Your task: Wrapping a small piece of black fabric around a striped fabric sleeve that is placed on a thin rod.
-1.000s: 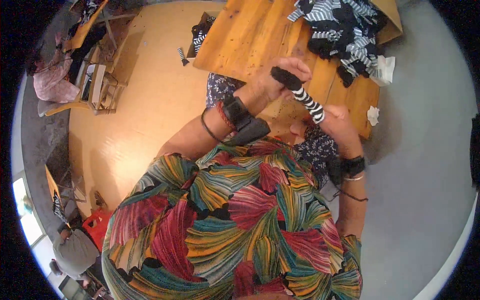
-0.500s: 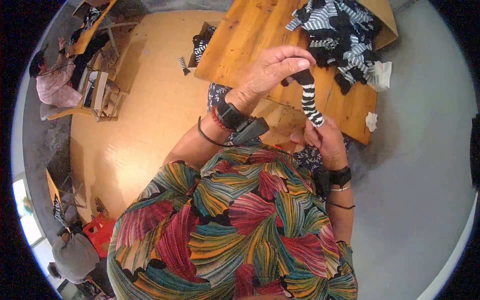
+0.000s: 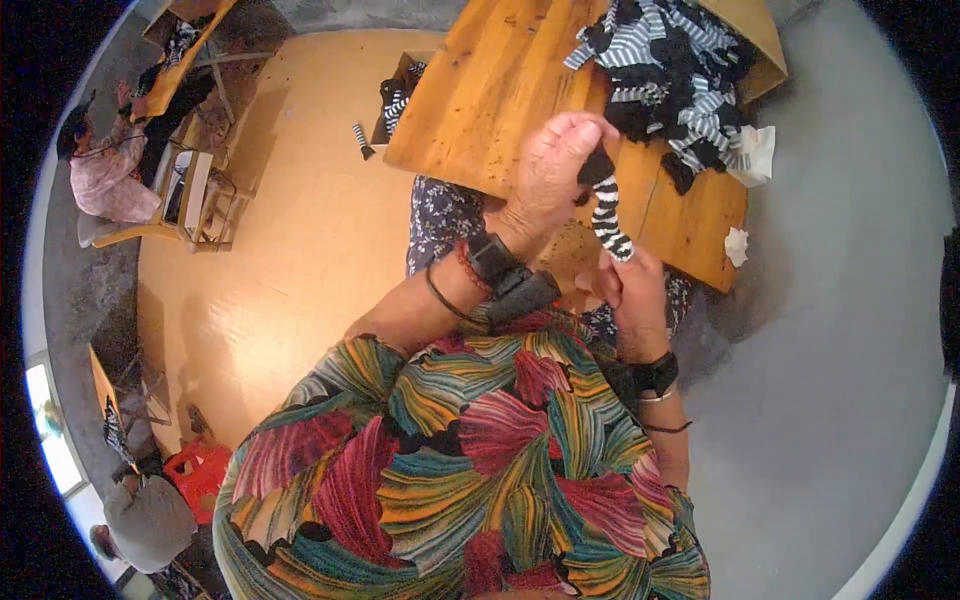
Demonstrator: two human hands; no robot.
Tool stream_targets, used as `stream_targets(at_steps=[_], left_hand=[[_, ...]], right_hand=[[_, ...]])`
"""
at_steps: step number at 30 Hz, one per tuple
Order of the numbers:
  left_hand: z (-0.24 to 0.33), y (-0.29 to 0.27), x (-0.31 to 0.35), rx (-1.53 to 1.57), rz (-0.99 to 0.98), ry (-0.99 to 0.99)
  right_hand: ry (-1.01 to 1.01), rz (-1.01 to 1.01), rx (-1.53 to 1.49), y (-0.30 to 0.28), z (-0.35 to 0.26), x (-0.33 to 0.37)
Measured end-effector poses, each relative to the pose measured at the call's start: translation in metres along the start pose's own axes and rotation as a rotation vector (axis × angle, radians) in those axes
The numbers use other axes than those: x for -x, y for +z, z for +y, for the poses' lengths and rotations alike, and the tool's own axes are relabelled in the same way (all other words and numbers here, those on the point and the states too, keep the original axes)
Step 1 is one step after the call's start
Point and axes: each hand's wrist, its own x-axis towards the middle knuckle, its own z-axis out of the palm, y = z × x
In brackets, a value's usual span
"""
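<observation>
Between my two hands stretches a small knitted sock [image 3: 608,212], black at its upper end and ringed with black and white stripes below. My left hand [image 3: 552,165] pinches the black end between thumb and fingers, above the near edge of the wooden table [image 3: 470,110]. Lower and to the right, my right hand [image 3: 635,295] is closed on the striped white end. Some of the right fingers are hidden behind the hand. Beyond them, a heap of striped and black knitted pieces [image 3: 690,90] lies on the table.
A cardboard box [image 3: 752,45] lies tipped behind the heap. Crumpled white paper [image 3: 755,155] hangs at the table's right edge. Left of the table, an open box [image 3: 402,105] holds more knits, and a striped piece [image 3: 362,140] lies on the floor. A seated person [image 3: 112,180] works farther left.
My left hand has turned more upright and moved slightly lower. The right hand has shifted left and down a little, and the sock has gone left with them, held at both ends.
</observation>
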Motion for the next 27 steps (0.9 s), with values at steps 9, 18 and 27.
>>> stream_targets(at_steps=[9,18,27], left_hand=[[0.019,0.009,0.004,0.075,0.051,0.063],[0.019,0.010,-0.005,0.146,0.146,0.125],[0.035,-0.010,-0.010,0.028,0.035,0.128]], right_hand=[[0.135,-0.425,-0.413,0.017,0.001,-0.014],[-0.099,-0.034,0.062,0.022,-0.017,-0.014],[-0.229,-0.025,0.270,0.024,-0.029,-0.018]])
